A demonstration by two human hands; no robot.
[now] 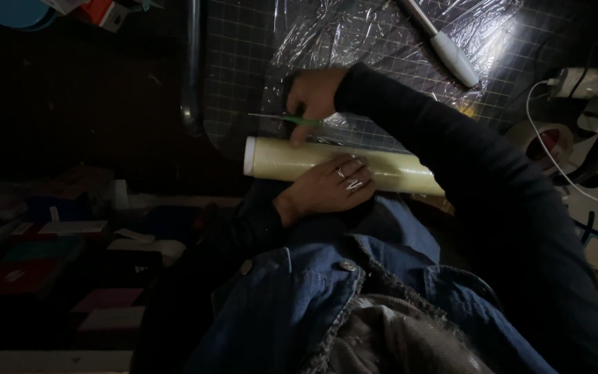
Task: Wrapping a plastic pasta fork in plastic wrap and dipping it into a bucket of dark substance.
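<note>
Dim shot, but going left to right from the one roll of clear film (340, 166): a pile of small flat boxes (70, 270) sits well left of it. Left hand (330, 187) lies flat on the roll, pinning it. Right hand (313, 97), just above the roll, has its grip closed on what look like green-handled scissors (292, 120). The sheet of film (382, 34) is already pulled out over the table's grid mat (237, 62); cut looks just begun. One white marker (451, 55) and one tape roll (548, 142) further right.

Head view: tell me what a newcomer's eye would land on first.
A pale yellowish roll of clear film lies across the middle, pinned by the left hand, which wears rings. Just above it, the right hand works green-handled scissors at the sheet of crinkled clear film spread over a gridded cutting mat.
</note>
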